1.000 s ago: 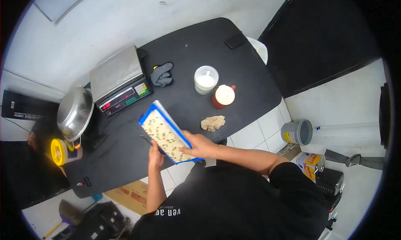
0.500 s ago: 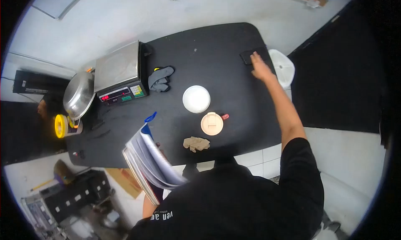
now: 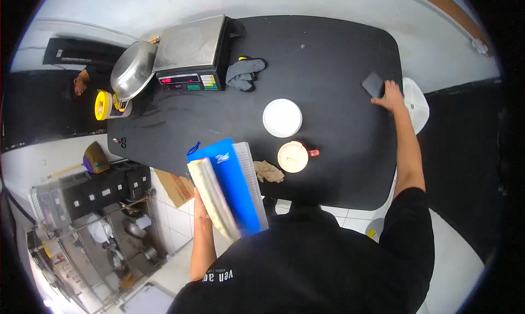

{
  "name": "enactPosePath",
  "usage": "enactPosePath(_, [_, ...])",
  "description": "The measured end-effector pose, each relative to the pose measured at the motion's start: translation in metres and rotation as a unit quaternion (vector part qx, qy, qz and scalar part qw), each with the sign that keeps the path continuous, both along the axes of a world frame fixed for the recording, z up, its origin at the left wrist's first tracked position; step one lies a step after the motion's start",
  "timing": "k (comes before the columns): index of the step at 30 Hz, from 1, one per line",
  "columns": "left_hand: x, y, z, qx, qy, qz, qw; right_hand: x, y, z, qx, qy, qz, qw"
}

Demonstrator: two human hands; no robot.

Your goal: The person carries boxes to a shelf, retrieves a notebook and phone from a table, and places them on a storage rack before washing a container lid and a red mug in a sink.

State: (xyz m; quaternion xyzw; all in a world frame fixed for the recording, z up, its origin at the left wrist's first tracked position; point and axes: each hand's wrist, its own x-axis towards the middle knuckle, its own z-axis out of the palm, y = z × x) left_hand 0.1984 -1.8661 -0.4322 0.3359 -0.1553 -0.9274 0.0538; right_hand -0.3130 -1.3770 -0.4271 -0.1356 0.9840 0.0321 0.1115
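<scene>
My left hand (image 3: 200, 206) wraps the outer edge of a stack of notebooks with a blue folder (image 3: 232, 174), held above the table's near edge. Its fingers are mostly hidden behind the stack. At the far right of the table, my right hand (image 3: 390, 98) grips the edge of a dark, flat rectangular object (image 3: 373, 85), perhaps a phone or wallet. Near the middle sit a round white lid or bowl (image 3: 282, 118) and a red-handled mug with a pale lid (image 3: 293, 157). A crumpled brown cloth or paper (image 3: 268, 172) lies beside the notebooks.
A digital scale (image 3: 191, 46) stands at the back left, with a metal bowl (image 3: 133, 70) and a yellow-lidded tub (image 3: 107, 105) beside it. Grey gloves (image 3: 245, 74) lie right of the scale. Another person's hand (image 3: 80, 83) shows at far left. A white stool (image 3: 415, 106) adjoins the right edge.
My right hand has closed on the dark flat object, which has turned and appears tilted. The notebooks have swung so the blue cover shows. The whole view has shifted.
</scene>
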Motion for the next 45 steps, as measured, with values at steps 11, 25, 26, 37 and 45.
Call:
enactPosePath(11, [0.045,-0.105,-0.06,-0.225,-0.116,-0.04,0.967,0.298,-0.072,0.052,-0.403,-0.304,-0.258,0.824])
enactPosePath(25, [0.122,-0.244,-0.173,-0.288,-0.09,-0.132,0.944,0.568,-0.591,-0.098,-0.387,-0.157,-0.054,0.907])
enactPosePath(26, [0.125,-0.249,-0.167,-0.287,-0.11,-0.155,0.939,0.579,-0.6,-0.09,-0.352,-0.155,-0.063,0.921])
enactPosePath(37, [0.158,-0.298,-0.184,-0.192,-0.035,-0.229,0.954,0.586,-0.555,-0.052,-0.39,-0.143,0.071,0.907])
enactPosePath(45, [0.17,-0.292,-0.133,-0.155,-0.011,-0.197,0.968,0.568,-0.403,-0.06,-0.074,0.073,0.108,0.989])
